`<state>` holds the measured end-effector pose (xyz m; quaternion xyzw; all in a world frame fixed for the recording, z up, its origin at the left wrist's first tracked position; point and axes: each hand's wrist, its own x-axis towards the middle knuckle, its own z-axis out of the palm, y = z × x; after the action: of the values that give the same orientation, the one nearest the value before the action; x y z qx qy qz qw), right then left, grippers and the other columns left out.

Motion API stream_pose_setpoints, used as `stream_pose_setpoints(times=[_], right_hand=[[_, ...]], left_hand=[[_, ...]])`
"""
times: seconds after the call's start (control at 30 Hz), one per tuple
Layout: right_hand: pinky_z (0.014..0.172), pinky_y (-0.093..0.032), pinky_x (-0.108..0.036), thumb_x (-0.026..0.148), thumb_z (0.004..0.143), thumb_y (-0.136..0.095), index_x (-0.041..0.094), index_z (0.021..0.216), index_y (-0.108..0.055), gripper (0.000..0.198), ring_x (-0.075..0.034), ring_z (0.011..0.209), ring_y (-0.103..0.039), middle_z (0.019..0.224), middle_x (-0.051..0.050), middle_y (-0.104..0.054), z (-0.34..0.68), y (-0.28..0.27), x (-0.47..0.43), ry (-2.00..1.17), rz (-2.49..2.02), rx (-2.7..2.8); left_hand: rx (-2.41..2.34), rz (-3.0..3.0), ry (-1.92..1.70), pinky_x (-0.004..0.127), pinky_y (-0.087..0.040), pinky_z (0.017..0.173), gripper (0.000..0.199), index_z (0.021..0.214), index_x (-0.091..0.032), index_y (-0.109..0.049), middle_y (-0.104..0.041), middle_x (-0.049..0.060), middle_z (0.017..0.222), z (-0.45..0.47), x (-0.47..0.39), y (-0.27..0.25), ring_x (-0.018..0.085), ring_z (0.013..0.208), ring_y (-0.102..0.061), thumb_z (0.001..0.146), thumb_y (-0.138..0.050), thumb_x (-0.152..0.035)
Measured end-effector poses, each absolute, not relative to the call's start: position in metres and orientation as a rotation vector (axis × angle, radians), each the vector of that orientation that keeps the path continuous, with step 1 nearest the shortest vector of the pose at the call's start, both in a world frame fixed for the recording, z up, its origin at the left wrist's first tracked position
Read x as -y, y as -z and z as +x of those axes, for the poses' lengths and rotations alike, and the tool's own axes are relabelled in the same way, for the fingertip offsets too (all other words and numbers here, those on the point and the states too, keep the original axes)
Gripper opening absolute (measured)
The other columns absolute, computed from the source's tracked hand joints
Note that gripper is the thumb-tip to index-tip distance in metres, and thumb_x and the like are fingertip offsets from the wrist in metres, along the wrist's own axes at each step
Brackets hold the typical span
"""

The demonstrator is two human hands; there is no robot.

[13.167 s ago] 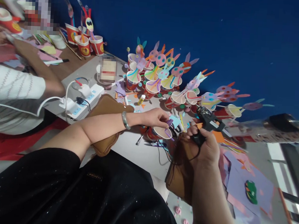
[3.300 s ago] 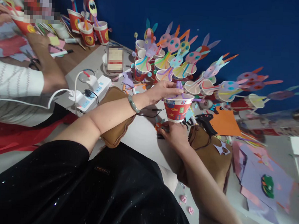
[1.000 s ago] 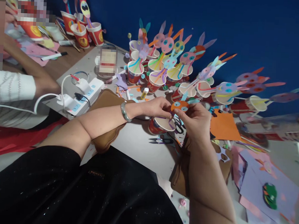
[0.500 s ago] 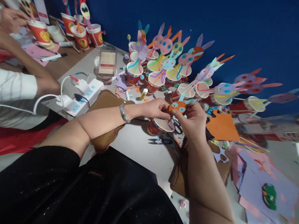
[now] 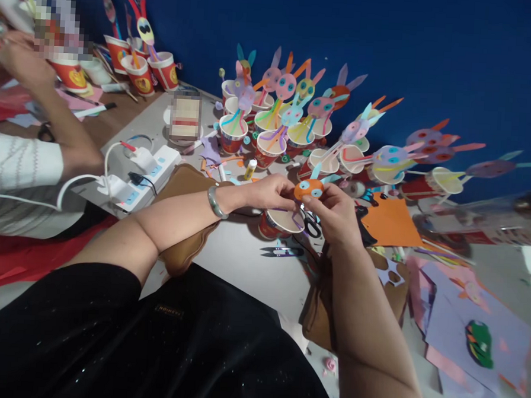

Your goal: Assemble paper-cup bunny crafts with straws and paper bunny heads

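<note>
Lowered since the frame a few seconds back, the red cup (image 5: 269, 228) now stands on the counter (image 5: 240, 256), and an orange paper face (image 5: 308, 189) is held above its far right edge. Good work here probably means pressing the face steadily to the purple strip (image 5: 297, 219) without tipping the cup. Above the cup, the right hand (image 5: 338, 212) pinches the face; the left hand (image 5: 269, 192) curls beside it, its exact grip hidden.

On the table (image 5: 240, 251), a power strip (image 5: 155, 178) lies left of centre, snips (image 5: 282, 251) just below the mid-frame cup (image 5: 269, 226), grouped cups (image 5: 268, 157) behind it, paper sheets (image 5: 450, 327) at lower right.
</note>
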<state>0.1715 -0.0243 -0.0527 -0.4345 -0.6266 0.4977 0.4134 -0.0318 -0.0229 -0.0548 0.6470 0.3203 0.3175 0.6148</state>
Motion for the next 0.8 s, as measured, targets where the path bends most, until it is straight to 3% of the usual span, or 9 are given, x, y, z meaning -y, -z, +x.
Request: stream_pose_setpoints(times=[0.13,0.33,0.5,0.63,0.8], right_hand=[[0.071,-0.055,-0.032,0.054,0.064,-0.094,0.023,0.089,-0.072,0.045,-0.017,0.073,-0.066,0.083,0.000,-0.074,0.167,0.053,0.029,-1.189,-1.106,1.623],[0.062,-0.050,-0.029,0.057,0.068,-0.091,0.022,0.082,-0.071,0.042,-0.015,0.065,-0.059,0.073,0.001,-0.068,0.164,0.050,0.031,-1.091,-1.143,1.635],[0.058,-0.043,-0.028,0.046,0.070,-0.087,0.021,0.067,-0.062,0.035,-0.013,0.060,-0.052,0.063,0.003,-0.059,0.164,0.049,0.034,-0.888,-1.247,1.688],[0.059,-0.045,-0.030,0.039,0.074,-0.082,0.022,0.071,-0.064,0.026,-0.014,0.061,-0.054,0.066,0.002,-0.062,0.160,0.046,0.038,-0.854,-1.247,1.710],[0.058,-0.045,-0.029,0.055,0.073,-0.085,0.022,0.073,-0.065,0.038,-0.014,0.060,-0.053,0.065,0.002,-0.062,0.167,0.040,0.032,-0.963,-1.205,1.700]], left_hand=[[-0.730,1.491,-0.729,0.022,-0.039,0.061,0.022,0.073,-0.010,-0.070,-0.061,-0.003,0.064,-0.031,0.025,0.054,0.007,0.061,-0.053,0.074,-0.083,-0.029],[-0.801,1.537,-0.715,0.021,-0.037,0.059,0.013,0.071,-0.011,-0.070,-0.058,-0.004,0.061,-0.030,0.029,0.050,0.006,0.059,-0.049,0.078,-0.074,-0.021],[-0.813,1.597,-0.709,0.022,-0.034,0.059,0.016,0.068,-0.011,-0.070,-0.057,-0.004,0.059,-0.029,0.030,0.049,0.007,0.059,-0.049,0.078,-0.077,-0.022],[-0.789,1.606,-0.703,0.023,-0.037,0.061,0.013,0.074,-0.010,-0.074,-0.062,-0.001,0.063,-0.028,0.031,0.048,0.008,0.063,-0.052,0.080,-0.076,-0.021],[-0.816,1.637,-0.709,0.022,-0.033,0.058,0.016,0.069,-0.011,-0.071,-0.056,-0.004,0.059,-0.031,0.031,0.046,0.006,0.059,-0.046,0.080,-0.076,-0.022]])
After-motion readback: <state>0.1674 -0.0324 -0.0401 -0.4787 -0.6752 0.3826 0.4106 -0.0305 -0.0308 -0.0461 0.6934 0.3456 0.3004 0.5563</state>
